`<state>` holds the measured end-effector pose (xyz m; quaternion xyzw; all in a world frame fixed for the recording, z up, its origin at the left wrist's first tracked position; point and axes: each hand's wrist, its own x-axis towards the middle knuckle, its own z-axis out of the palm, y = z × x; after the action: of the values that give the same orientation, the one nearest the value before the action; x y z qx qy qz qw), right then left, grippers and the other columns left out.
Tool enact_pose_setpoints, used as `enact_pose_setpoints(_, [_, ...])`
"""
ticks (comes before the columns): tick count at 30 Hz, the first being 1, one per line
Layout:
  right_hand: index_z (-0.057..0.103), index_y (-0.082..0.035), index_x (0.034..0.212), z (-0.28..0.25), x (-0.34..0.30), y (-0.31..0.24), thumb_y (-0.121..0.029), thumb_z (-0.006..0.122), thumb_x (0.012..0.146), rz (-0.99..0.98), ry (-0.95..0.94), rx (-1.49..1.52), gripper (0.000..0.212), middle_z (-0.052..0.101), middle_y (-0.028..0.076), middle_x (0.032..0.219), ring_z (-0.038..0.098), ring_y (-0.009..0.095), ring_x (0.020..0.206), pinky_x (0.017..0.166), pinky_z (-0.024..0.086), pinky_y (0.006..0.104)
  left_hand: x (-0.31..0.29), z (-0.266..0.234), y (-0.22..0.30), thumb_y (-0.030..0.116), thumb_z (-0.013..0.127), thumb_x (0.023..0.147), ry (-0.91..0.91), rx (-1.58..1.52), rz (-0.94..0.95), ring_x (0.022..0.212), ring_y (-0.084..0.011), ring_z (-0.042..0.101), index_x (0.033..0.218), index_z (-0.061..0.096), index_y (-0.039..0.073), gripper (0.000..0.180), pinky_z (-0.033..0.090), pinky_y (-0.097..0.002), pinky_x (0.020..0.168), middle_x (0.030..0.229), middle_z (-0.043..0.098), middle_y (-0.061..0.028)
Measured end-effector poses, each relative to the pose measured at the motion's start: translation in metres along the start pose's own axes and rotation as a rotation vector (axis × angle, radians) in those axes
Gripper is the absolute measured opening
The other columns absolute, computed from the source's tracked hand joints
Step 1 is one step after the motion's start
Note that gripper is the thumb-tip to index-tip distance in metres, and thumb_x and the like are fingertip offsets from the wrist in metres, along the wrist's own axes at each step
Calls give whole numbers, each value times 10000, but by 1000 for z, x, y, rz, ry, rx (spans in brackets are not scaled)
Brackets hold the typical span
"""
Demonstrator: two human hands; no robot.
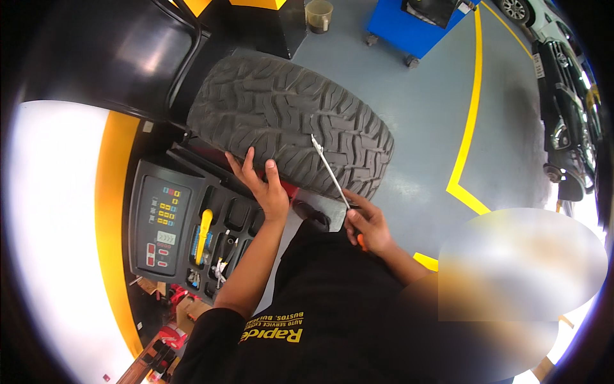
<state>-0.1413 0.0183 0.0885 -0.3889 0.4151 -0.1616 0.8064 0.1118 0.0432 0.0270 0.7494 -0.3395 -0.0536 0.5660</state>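
A large black tire (281, 96) with chunky tread stands upright in front of me, mounted at the machine beside it. My left hand (265, 192) has its fingers spread at the tire's near edge, with fingertips against the rubber; it holds nothing. Closed around a screwdriver (329, 168) is my right hand (372, 229), by the tire's near right side. The tool's long thin metal shaft slants up and left over the tread, its tip at a groove near the middle. Only a bit of its orange handle shows below my fingers.
On the left is a wheel balancer (144, 243) with a button panel and a compartment tray holding a yellow tool (203, 233) and small parts. A black hood (115, 57) sits behind it. Farther off are a plastic jug (318, 16), a blue wheeled cart (412, 29) and a parked dark car (559, 102).
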Motion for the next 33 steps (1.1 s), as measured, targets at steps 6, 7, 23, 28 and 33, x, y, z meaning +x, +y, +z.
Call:
enact_pose_setpoints(6, [496, -72, 1576, -20, -11, -13, -270, 586, 1107, 65, 120, 174, 516, 579, 62, 755, 556, 166, 522, 467, 445, 291, 0, -4, 7, 332, 652, 1074, -63, -31, -39, 1618, -455, 136, 1544, 498, 108, 543, 237, -596, 1272, 1753, 44, -267])
enact_pose_setpoints(7, [510, -76, 1559, -19, -17, -29, -299, 574, 1113, 60, 201, 366, 503, 572, 58, 750, 537, 161, 491, 448, 425, 286, 0, -3, 7, 339, 658, 1071, -75, -59, -50, 1616, -454, 142, 1542, 501, 111, 547, 245, -597, 1268, 1752, 46, -265])
enact_pose_setpoints(23, [560, -61, 1498, -78, -36, -56, -295, 552, 1123, -74, 426, -161, 441, 558, 31, 727, 520, 117, 493, 466, 432, 268, -36, -1, 14, 274, 711, 1038, -131, 98, 37, 1602, -433, 204, 1537, 523, 124, 554, 312, -556, 1239, 1762, 97, -230])
enact_pose_setpoints(28, [606, -52, 1444, -103, -37, -55, -263, 562, 1120, -49, 466, -229, 389, 574, 24, 732, 535, 113, 509, 483, 438, 274, -45, -4, 31, 234, 720, 1017, -177, 182, 95, 1587, -432, 233, 1496, 539, 104, 529, 286, -546, 1255, 1750, 125, -249])
enact_pose_setpoints(33, [633, -38, 1372, -128, -31, -40, -251, 587, 1104, -20, 495, -181, 345, 594, 28, 729, 558, 120, 554, 515, 441, 297, -12, -34, 23, 235, 673, 1044, -53, 263, 242, 1488, -407, 392, 1443, 542, 33, 466, 314, -525, 1230, 1580, 428, -222])
